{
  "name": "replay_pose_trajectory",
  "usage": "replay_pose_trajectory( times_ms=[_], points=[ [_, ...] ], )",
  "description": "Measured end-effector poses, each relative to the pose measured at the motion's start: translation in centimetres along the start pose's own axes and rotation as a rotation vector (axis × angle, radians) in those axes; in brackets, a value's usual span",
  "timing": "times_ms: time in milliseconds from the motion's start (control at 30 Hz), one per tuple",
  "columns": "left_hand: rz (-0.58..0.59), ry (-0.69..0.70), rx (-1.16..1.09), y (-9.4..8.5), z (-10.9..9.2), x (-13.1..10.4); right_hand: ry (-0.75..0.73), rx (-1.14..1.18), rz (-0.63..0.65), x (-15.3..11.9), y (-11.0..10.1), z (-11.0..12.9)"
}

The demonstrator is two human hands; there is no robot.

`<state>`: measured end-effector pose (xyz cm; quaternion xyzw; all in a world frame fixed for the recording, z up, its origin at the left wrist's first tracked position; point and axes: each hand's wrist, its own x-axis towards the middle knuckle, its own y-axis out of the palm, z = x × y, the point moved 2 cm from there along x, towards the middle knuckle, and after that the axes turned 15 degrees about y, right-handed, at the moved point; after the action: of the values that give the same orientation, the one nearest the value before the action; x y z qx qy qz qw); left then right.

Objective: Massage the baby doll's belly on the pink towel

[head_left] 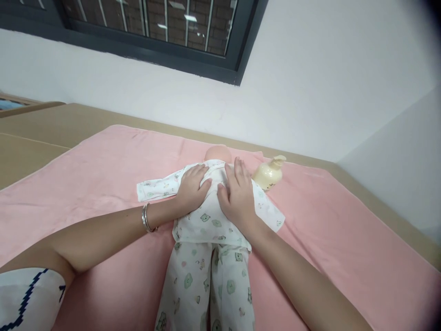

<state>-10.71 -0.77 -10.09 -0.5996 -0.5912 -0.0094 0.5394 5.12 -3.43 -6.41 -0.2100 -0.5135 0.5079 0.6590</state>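
Observation:
On its back or front, I cannot tell which, a baby doll lies on a pink blanket [113, 193], with only the smooth round top of its head [218, 153] showing past the collar. It is dressed in a white pajama top [210, 227] and white pajama pants [193, 280], both printed with green bears. My left hand [193, 188] rests flat on one side of the chest, thumb spread inward. Opposite it, my right hand [239, 195] lies flat with fingers stretched out. The top's two sleeves reach outward; the doll's hands are hidden.
Close to the right sleeve, a cream pump bottle [268, 172] sits on the blanket. Beneath the blanket is a tan padded surface [37, 126]. A white wall [292, 101] with a dark-framed window [193, 64] stands behind it.

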Motion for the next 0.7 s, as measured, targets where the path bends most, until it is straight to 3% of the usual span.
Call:
replay_pose_trajectory(
  times_ms=[133,200,300,367,467,500,633,700],
  points=[
    [0.000,-0.002,0.002,-0.04,-0.12,0.03,-0.035,-0.012,0.214,0.02,0.47,0.08],
    [0.006,-0.011,0.004,-0.05,-0.18,0.04,-0.017,-0.017,0.160,-0.06,0.37,0.13],
    [0.006,-0.010,0.006,-0.02,-0.16,0.03,-0.008,-0.035,-0.040,-0.24,-0.08,0.34],
    [0.003,-0.006,0.006,0.04,-0.07,0.02,-0.040,-0.045,0.001,-0.26,-0.04,0.47],
    [0.005,-0.001,0.001,0.10,0.04,0.02,-0.067,-0.040,0.197,-0.18,0.41,0.39],
    [0.005,0.000,0.000,0.10,0.06,0.02,-0.062,-0.032,0.200,-0.15,0.46,0.31],
    [0.002,-0.003,-0.002,0.03,0.02,0.03,-0.045,-0.001,0.018,-0.15,0.19,0.14],
    [0.002,-0.002,-0.002,0.01,-0.02,0.04,-0.062,-0.017,0.069,-0.14,0.24,0.21]
  ],
)
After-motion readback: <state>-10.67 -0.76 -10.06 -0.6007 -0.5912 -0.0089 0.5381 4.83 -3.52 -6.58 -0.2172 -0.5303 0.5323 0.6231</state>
